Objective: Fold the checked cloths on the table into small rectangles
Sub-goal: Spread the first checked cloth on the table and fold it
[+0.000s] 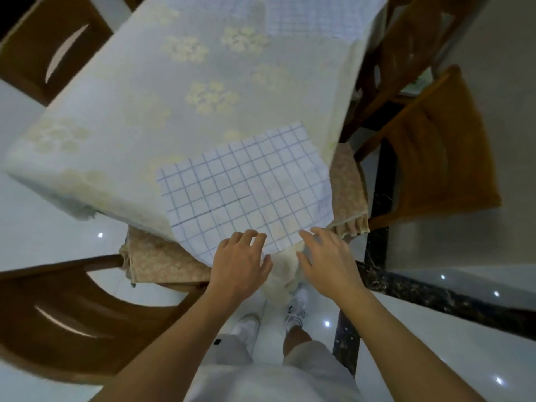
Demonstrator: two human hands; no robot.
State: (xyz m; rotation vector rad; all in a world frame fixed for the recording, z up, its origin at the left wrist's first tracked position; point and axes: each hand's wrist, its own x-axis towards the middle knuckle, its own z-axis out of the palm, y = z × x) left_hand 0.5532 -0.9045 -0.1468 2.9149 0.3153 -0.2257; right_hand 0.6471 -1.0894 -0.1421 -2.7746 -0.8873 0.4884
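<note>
Checked cloth (246, 187) lies flat at the counter's (139, 91) near corner, its near edge under the fingertips of both hands, left hand (239, 264) and right hand (326, 261) spread open, gripping nothing, equally near; another checked cloth (313, 20) lies well beyond.

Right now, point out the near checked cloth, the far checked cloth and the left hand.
Near checked cloth (246, 187): head view, middle of its flat top layer.
Far checked cloth (313, 17): head view, its visible near part.
Left hand (237, 262): head view, back of the hand.
</note>
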